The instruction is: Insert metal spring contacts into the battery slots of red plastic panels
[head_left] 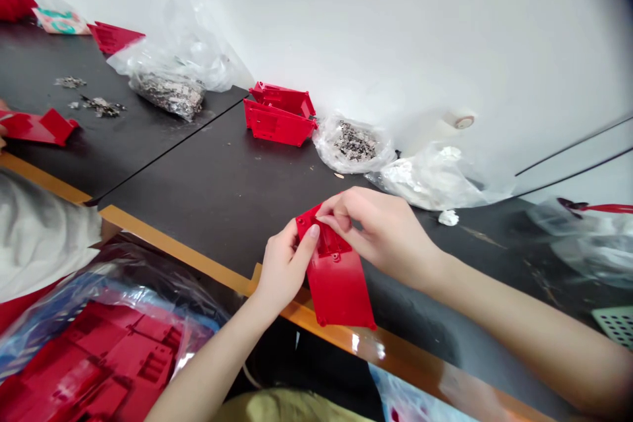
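Observation:
A red plastic panel with slots and small posts at its upper end is held over the table's front edge. My left hand grips its upper left side, with the thumb on its face. Above the slotted part, my right hand is closed in a pinch, fingertips at the panel. Whatever may be between those fingertips is hidden. Beyond my hands lies an open clear bag of small metal parts. Beside it stand red plastic panels placed together.
At right lie a plastic bag with white pieces and a green perforated basket. A bag of metal clips stands at back left. A lined container with several red panels is lower left. Another person's hand holds a red panel.

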`<state>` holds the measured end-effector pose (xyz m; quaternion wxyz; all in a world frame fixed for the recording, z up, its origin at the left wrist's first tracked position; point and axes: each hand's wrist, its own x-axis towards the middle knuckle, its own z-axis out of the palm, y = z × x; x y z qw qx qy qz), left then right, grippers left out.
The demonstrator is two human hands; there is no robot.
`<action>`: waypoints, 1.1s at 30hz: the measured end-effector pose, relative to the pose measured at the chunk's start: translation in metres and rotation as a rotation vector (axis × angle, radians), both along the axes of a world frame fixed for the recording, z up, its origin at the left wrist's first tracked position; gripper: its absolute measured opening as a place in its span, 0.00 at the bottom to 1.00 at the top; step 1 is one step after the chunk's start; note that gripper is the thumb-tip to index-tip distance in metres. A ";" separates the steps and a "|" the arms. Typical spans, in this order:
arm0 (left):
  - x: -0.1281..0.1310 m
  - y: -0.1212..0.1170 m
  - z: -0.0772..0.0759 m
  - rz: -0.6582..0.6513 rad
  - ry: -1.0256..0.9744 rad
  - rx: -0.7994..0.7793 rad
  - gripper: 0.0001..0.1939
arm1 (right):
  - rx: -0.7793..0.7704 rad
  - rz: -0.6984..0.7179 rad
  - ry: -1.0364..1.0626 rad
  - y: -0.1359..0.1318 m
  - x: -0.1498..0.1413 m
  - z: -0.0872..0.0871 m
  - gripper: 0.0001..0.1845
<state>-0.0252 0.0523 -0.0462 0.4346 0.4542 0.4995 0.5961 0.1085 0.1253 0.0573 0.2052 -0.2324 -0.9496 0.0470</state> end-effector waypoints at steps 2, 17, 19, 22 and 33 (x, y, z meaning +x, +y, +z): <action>0.000 0.000 0.000 -0.003 0.002 -0.001 0.20 | 0.003 0.009 0.020 0.000 0.001 -0.003 0.14; 0.001 0.000 0.000 0.005 0.039 0.000 0.20 | 0.162 0.140 0.137 0.001 0.000 -0.007 0.18; 0.001 0.000 0.000 0.008 0.045 0.000 0.20 | 0.150 0.152 0.130 0.002 0.000 -0.007 0.18; 0.001 0.000 0.000 -0.004 0.045 0.010 0.20 | 0.116 0.143 0.141 0.003 0.001 -0.007 0.19; 0.000 -0.001 0.001 -0.015 0.045 0.035 0.18 | 0.109 0.121 0.099 0.001 0.004 -0.005 0.18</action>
